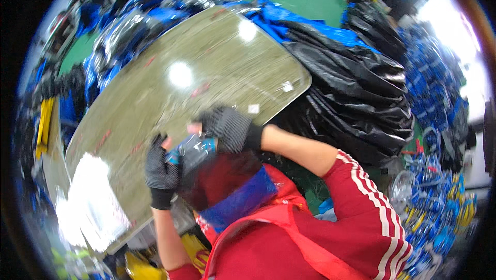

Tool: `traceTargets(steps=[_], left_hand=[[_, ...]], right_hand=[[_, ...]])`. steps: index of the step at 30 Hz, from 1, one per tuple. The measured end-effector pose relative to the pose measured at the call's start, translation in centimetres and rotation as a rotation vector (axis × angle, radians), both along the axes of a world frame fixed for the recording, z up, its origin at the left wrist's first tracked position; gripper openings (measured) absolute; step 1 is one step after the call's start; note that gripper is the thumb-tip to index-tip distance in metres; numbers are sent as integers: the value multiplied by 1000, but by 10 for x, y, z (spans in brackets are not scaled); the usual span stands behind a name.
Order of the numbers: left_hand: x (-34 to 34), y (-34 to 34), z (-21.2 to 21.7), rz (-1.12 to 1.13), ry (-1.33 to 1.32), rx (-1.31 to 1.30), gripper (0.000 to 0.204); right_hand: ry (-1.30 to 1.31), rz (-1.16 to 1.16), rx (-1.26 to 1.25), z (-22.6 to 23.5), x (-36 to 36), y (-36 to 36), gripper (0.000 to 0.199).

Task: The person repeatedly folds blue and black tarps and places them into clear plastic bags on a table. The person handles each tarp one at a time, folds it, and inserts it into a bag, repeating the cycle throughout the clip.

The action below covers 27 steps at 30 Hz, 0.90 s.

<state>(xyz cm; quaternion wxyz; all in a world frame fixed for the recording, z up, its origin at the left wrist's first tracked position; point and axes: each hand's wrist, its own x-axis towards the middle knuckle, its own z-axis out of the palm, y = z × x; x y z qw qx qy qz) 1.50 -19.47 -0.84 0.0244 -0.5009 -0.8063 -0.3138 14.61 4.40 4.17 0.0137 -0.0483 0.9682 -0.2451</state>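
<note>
A soft, flat package (222,176), black with a blue lower end and a clear, shiny upper part, hangs in front of my red apron at the near edge of the table. Its kind cannot be made out through the motion blur. My left hand (163,169), in a dark grey knit glove with bare fingertips, closes on the upper left corner. On the upper right corner, my right hand (227,127), gloved the same way, is closed too. Light blue bits show at the package's top edge between the two hands.
The wood-grain table (206,58) carries small white labels (253,108) and a white sheet (93,202) at its near left. Black plastic sheeting (341,73) heaps up on the right. Blue and black bundles (134,32) lie behind. Piled blue-and-yellow strapped goods (439,207) stand far right.
</note>
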Motion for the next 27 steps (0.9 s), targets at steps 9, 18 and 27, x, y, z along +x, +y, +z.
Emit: traceTargets(steps=[9, 18, 27], left_hand=[[17, -60, -109, 430, -1256, 33, 65], [-234, 68, 27, 114, -1200, 962, 52], [-291, 17, -25, 215, -1731, 643, 77]], right_hand=[[722, -994, 932, -92, 87, 332, 50], [751, -533, 974, 124, 54, 240, 21], [-217, -207, -133, 28, 239, 22, 30]])
